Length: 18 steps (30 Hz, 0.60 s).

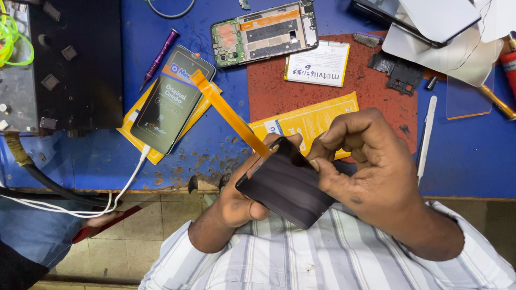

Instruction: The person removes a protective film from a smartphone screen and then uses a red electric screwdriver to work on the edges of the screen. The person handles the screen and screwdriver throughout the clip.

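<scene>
I see a glossy black glass panel (287, 185) held between my left hand (239, 198) and right hand (365, 166). A smooth, translucent orange plastic strip (228, 113) runs toward 10 o'clock. The blue tabletop (462, 156) looks matt and chipped; at 12 o'clock, a rough red mat (269, 91).

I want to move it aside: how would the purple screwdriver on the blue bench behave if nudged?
The purple screwdriver looks round and slim, so it would probably roll on the flat blue bench. It seems stiff and light. Nothing touches it, so it would likely shift freely.
</scene>
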Motion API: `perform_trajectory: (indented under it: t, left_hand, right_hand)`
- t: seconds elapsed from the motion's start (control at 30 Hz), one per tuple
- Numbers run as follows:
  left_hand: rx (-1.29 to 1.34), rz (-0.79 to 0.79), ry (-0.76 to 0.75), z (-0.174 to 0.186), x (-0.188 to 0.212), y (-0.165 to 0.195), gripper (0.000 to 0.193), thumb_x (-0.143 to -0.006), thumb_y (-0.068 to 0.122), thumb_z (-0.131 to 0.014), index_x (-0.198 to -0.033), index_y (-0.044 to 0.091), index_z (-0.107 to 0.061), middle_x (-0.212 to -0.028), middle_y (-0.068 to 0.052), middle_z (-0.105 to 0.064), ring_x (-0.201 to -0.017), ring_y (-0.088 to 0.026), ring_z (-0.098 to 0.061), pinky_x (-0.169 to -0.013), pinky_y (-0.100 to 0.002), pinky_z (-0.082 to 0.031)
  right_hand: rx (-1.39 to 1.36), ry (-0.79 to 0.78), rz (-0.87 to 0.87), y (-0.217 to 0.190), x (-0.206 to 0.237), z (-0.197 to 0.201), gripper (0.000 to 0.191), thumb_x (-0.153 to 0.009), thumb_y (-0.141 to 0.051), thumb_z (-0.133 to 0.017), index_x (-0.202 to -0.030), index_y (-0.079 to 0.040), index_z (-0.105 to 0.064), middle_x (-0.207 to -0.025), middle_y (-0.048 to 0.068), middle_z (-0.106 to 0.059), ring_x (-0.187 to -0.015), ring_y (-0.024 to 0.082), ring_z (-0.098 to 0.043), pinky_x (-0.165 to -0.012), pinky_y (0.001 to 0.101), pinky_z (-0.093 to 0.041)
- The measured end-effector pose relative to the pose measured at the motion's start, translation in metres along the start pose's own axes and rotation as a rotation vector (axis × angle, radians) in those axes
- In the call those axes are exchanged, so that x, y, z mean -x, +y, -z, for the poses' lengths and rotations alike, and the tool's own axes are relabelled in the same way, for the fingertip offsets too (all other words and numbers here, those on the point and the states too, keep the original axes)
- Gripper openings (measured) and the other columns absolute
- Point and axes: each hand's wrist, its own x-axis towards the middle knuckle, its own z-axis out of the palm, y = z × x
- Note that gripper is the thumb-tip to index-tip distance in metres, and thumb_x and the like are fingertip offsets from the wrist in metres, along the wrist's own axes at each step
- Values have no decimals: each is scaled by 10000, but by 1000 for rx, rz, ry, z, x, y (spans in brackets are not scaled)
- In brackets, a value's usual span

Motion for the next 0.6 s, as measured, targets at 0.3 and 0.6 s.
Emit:
perform_trajectory:
  t: [0.3, 0.6]
  left_hand:
    - [23, 81, 13, -5, -1, 12, 1186, -850, 712, -773, -1649, -52, -343, -1626, -194, -365, -1521, -285, -426, -1316, -463, -306]
    - [276, 4, 10, -9, -11, 3, 1054, -892, 548, -811, -1595, 15, -235, -1718, -143, -292, -1546, -368, -402, -1295, -546, -363]
  right_hand:
    - [16, -20, 69, 3, 3, -4, 410, -916, 122, -671, -1193, -39, -416, -1013, 63, -601, -898, 85, -602, -868, 235, -523]
    - [-76, 23, 62, 12, 2, 6, 409, -929, 139, -617, -1201, -56, -382, -1086, 78, -536, -952, 106, -589, -891, 248, -539]
